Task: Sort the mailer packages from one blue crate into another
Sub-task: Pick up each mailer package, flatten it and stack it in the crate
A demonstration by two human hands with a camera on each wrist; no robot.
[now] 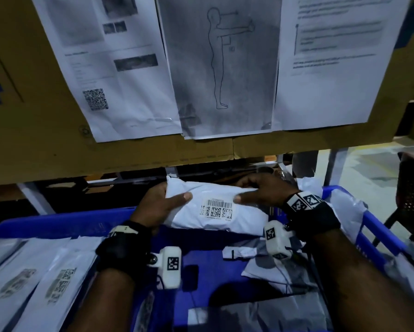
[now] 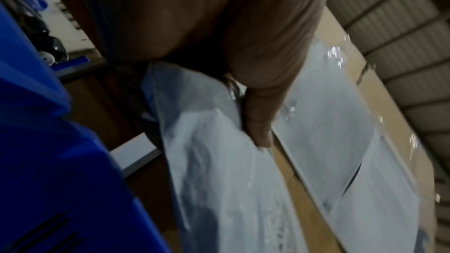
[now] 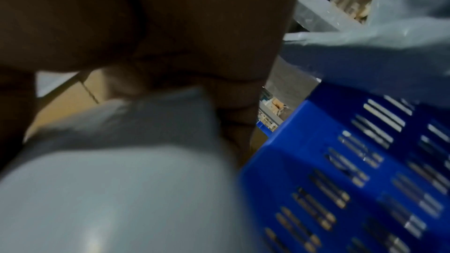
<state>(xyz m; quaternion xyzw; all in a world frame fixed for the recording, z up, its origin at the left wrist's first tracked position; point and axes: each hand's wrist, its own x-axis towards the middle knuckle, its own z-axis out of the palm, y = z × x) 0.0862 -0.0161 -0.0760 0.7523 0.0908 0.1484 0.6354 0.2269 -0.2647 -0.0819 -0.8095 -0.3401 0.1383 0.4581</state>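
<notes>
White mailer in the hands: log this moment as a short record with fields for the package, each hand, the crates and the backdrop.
held package: white mailer, barcode label facing up, lifted above the crates
left hand: left hand grips the mailer's left end, thumb on top
right hand: right hand grips its right end, thumb on top
left crate: blue crate holding flat white mailers
right crate: blue crate with loose grey and white mailers
backdrop: cardboard panel with three printed sheets
</notes>
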